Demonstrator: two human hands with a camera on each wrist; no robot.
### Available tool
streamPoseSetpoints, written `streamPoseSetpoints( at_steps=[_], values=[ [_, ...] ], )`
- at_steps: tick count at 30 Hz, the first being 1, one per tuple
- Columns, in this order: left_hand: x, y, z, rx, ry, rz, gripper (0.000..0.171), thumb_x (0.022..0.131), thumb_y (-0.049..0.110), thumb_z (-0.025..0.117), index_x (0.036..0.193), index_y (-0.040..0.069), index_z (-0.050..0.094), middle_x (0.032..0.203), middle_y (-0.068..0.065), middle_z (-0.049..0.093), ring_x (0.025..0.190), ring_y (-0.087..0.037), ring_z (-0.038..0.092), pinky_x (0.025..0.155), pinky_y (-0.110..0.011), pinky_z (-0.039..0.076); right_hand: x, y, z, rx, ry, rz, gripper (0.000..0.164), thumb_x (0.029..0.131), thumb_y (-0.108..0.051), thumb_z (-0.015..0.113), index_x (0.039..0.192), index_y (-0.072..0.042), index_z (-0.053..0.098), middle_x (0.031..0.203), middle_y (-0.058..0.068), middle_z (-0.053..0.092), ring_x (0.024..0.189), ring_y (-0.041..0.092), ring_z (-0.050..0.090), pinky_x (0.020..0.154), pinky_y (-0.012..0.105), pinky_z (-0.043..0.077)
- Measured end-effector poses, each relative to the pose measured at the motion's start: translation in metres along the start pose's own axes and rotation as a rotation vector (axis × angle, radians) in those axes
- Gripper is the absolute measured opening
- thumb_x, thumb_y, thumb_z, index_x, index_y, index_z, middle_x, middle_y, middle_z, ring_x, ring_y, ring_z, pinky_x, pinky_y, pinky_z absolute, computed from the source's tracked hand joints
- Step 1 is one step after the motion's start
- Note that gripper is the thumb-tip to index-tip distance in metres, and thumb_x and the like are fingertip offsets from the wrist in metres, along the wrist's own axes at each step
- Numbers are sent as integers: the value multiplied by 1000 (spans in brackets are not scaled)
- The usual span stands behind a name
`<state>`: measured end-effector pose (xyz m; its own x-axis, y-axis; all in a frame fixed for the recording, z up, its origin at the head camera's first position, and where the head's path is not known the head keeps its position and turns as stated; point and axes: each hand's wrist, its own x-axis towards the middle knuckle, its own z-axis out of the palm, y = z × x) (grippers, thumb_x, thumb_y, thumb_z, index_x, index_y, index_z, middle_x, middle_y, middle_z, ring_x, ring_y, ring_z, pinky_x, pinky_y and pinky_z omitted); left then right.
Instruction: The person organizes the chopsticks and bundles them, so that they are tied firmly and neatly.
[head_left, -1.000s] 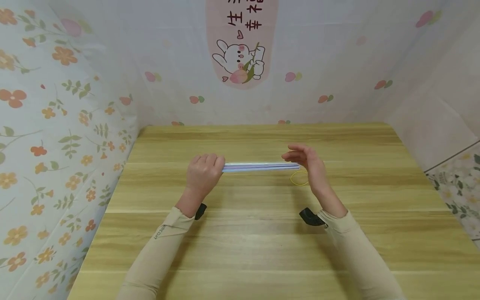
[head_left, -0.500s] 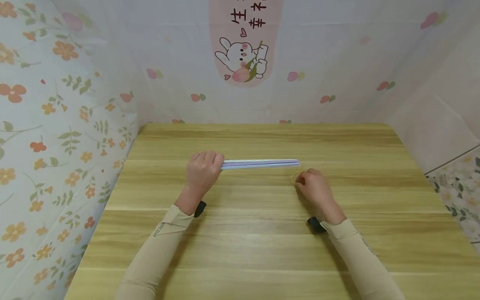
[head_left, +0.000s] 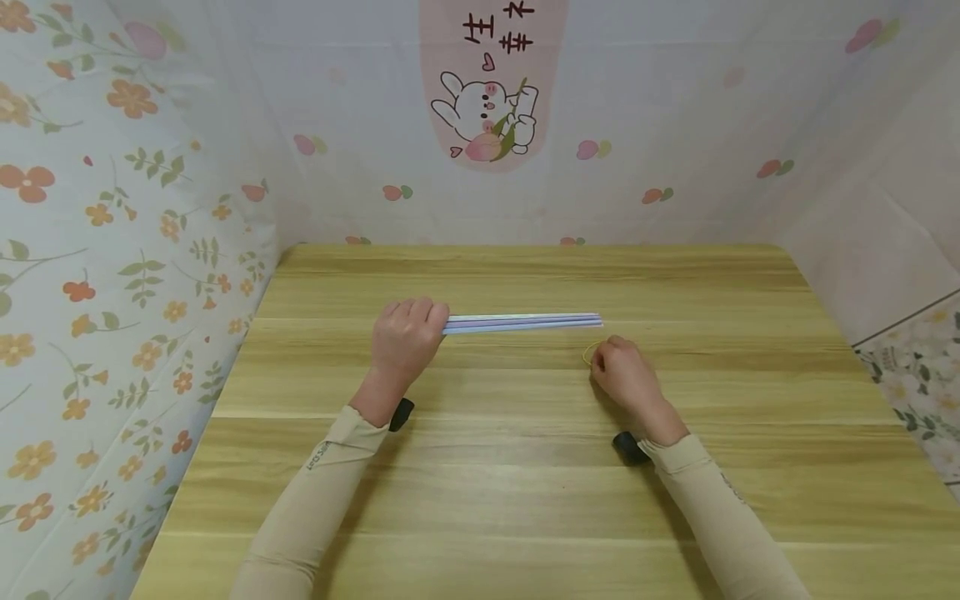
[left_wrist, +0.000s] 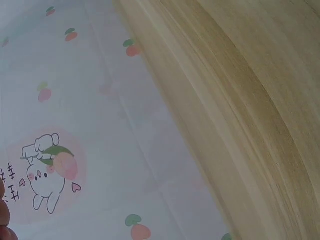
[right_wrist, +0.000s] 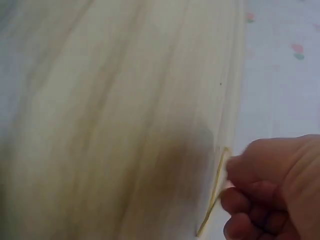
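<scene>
My left hand [head_left: 407,343] grips one end of a bundle of long thin sticks [head_left: 525,322], pale blue, lilac and whitish. They point right, held above the table; what they are made of cannot be told. Below their free ends, my right hand [head_left: 628,379] pinches a thin yellow rubber band [head_left: 587,352] between thumb and fingers. The right wrist view has the rubber band [right_wrist: 215,192] hanging from the fingertips as a narrow loop. Only some fingers [left_wrist: 4,215] of the left hand enter the left wrist view, at its edge; the sticks are outside it.
A wood-grain table [head_left: 495,492] lies under both hands. Behind it hangs a white sheet [head_left: 330,92] with printed fruit and a rabbit, and a flowered sheet [head_left: 150,317] runs along the left. A dark wrist camera [head_left: 628,448] sits under the right wrist.
My right hand has drawn back from the sticks' free ends, come down towards me, and taken hold of the rubber band. The left hand keeps the bundle nearly where it was.
</scene>
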<state>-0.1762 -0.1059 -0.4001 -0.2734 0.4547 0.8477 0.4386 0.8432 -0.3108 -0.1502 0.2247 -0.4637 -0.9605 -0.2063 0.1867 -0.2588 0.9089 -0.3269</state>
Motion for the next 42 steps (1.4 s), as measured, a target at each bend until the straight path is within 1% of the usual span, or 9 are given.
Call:
streamPoseSetpoints(
  at_steps=[7, 12, 15, 16, 19, 22, 26, 36, 42],
  values=[
    [-1, 0, 1, -4, 12, -5, 45, 102, 15, 43, 58, 9, 41, 48, -2, 39, 36, -13, 37, 40, -24, 21, 4, -13, -14, 145, 49, 71, 5, 89, -2, 51, 85, 0, 53, 74, 11, 54, 64, 22, 49, 57, 32, 40],
    [-3, 0, 2, -13, 6, -15, 44, 101, 13, 44, 58, 9, 41, 48, -3, 41, 37, -13, 37, 39, -24, 23, 6, -26, -33, 251, 180, 53, 5, 90, 0, 52, 90, 4, 54, 73, 14, 57, 60, 21, 50, 54, 27, 40],
    [-5, 0, 4, -16, 16, -21, 44, 101, 13, 45, 58, 9, 38, 48, -2, 38, 37, -13, 33, 39, -24, 21, 7, -32, -42, 268, 273, 12, 4, 90, 1, 54, 89, 5, 55, 69, 14, 58, 56, 18, 48, 50, 23, 38],
    [-10, 0, 11, -11, 32, -26, 44, 101, 15, 44, 58, 10, 38, 48, -1, 37, 37, -12, 32, 39, -23, 21, 7, -34, -45, 268, 299, 6, 4, 90, 1, 54, 89, 5, 55, 68, 14, 58, 55, 17, 48, 49, 22, 38],
    [-12, -1, 12, -12, 34, -24, 44, 101, 16, 45, 59, 10, 38, 48, -1, 36, 37, -11, 30, 39, -23, 20, 7, -41, -54, 285, 339, 15, 5, 91, -1, 55, 89, 4, 55, 67, 12, 58, 53, 14, 46, 47, 21, 37],
    [-12, 0, 11, -13, 12, -20, 42, 101, 14, 45, 60, 10, 40, 48, -1, 39, 37, -12, 33, 39, -24, 21, 5, -49, -62, 313, 358, 43, 5, 91, -2, 56, 90, 2, 55, 67, 11, 58, 53, 12, 45, 46, 19, 36],
    [-5, 1, 2, -19, -29, -15, 42, 101, 12, 45, 59, 8, 42, 48, -3, 40, 36, -13, 35, 38, -24, 22, 2, -58, -73, 358, 379, 55, 4, 92, -2, 57, 92, 2, 55, 67, 10, 59, 53, 7, 45, 45, 15, 35],
    [-2, 3, -2, -33, -95, -25, 40, 101, 11, 45, 61, 7, 46, 50, -4, 47, 37, -14, 41, 38, -25, 25, -5, -78, -89, 422, 414, 3, 4, 91, -1, 59, 92, 2, 57, 68, 9, 61, 52, 1, 47, 45, 12, 37],
    [-3, 4, -1, -32, -77, -36, 41, 101, 14, 45, 61, 7, 46, 50, -4, 45, 38, -16, 42, 39, -24, 25, -8, -86, -90, 412, 434, -28, 5, 90, -1, 62, 91, 2, 59, 67, 8, 64, 50, 0, 50, 45, 11, 39]
  ],
)
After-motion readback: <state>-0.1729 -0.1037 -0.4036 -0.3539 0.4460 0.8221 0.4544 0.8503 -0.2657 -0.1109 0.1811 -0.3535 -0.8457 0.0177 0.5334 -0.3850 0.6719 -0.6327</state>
